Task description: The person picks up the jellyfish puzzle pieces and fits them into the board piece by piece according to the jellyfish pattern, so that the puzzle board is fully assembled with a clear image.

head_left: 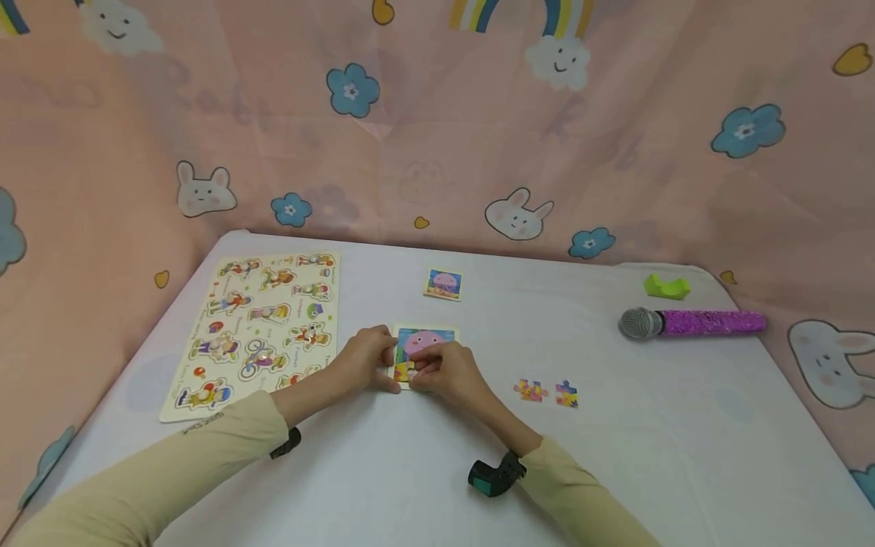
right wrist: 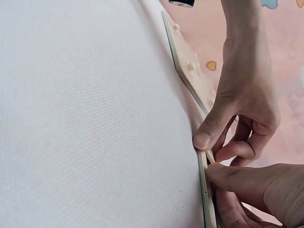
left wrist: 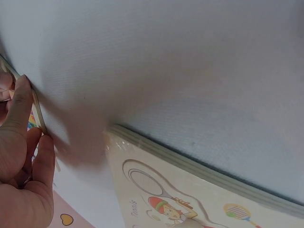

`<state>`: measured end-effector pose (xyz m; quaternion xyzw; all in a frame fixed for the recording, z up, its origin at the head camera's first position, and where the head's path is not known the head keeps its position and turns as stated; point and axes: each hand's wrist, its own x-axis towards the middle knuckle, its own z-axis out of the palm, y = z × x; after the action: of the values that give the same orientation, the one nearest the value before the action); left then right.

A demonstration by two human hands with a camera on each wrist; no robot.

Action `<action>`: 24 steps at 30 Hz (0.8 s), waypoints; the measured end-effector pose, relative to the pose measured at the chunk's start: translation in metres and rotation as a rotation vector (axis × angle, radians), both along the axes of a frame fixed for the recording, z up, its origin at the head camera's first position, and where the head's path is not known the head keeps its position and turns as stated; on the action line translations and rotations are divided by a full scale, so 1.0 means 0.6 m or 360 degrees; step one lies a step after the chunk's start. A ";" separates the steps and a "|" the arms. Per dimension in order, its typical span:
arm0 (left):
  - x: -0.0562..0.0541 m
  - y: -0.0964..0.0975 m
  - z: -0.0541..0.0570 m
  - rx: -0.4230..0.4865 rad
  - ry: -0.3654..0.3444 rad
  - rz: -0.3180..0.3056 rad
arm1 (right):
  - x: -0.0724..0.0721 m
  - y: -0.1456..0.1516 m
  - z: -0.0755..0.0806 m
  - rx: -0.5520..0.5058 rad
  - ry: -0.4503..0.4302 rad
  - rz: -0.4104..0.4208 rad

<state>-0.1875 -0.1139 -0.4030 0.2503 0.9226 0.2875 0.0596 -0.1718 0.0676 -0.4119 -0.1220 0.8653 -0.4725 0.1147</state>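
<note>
A small jigsaw board (head_left: 427, 339) with a pink cartoon figure on a blue ground lies flat in front of me. My left hand (head_left: 362, 361) grips its left edge, thumb at the near corner; the left wrist view shows those fingertips on the pale rim. My right hand (head_left: 447, 372) bends over the board's lower part and pinches a jigsaw piece (head_left: 412, 366), mostly hidden by the fingers. In the right wrist view the right thumb (right wrist: 228, 175) sits right at the board's edge. Two loose jigsaw pieces (head_left: 531, 390) lie to the right.
A large wooden peg puzzle (head_left: 229, 323) with sports figures lies on the left. Behind the jigsaw is a small picture card (head_left: 443, 284). A purple glitter microphone (head_left: 711, 323) and a lime-green curved block (head_left: 666, 286) lie at far right. A pink patterned cloth hangs behind the white table.
</note>
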 end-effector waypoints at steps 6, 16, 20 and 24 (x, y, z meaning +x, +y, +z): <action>0.001 -0.001 0.000 0.0022 0.0038 -0.0026 | 0.004 0.002 0.005 -0.0071 0.0043 -0.0067; 0.003 0.002 0.000 0.0003 -0.0005 0.0005 | 0.003 -0.009 -0.023 -0.0443 0.0140 -0.0012; 0.003 0.002 0.001 0.0005 0.0002 0.0011 | 0.003 -0.013 -0.031 -0.0437 0.0172 0.0019; 0.002 0.001 0.000 -0.0004 0.0030 -0.0002 | 0.002 -0.010 -0.032 -0.0485 0.0152 0.0045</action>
<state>-0.1862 -0.1134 -0.4029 0.2535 0.9233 0.2840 0.0515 -0.1703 0.0616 -0.4308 -0.1725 0.7863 -0.5903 0.0602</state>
